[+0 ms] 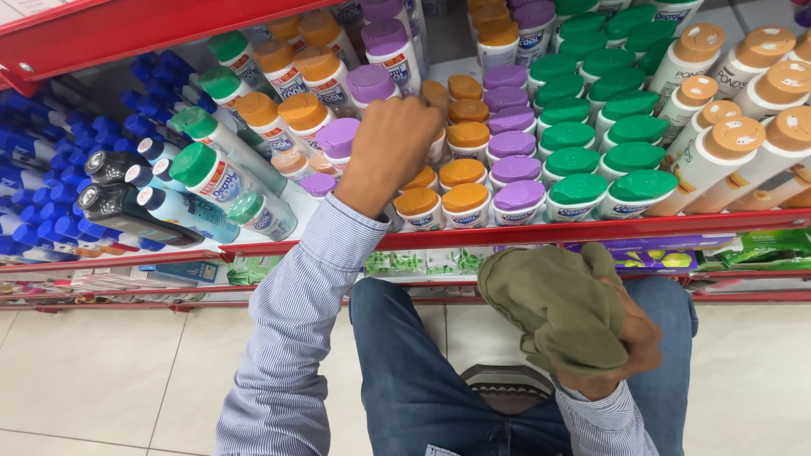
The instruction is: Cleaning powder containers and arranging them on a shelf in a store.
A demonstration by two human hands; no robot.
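Red-edged shop shelving (524,232) stands over a pale tiled floor (101,380).

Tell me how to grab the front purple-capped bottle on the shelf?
Take the purple-capped bottle by its round cap, coming straight down from above. It stands upright in the front row, packed between an orange-capped bottle and a green-capped bottle, so its sides look hard to reach. Only the cap sticks up free.

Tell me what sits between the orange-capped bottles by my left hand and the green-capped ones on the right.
In the head view, a column of purple-capped bottles stands between the orange-capped bottles and the green-capped bottles.
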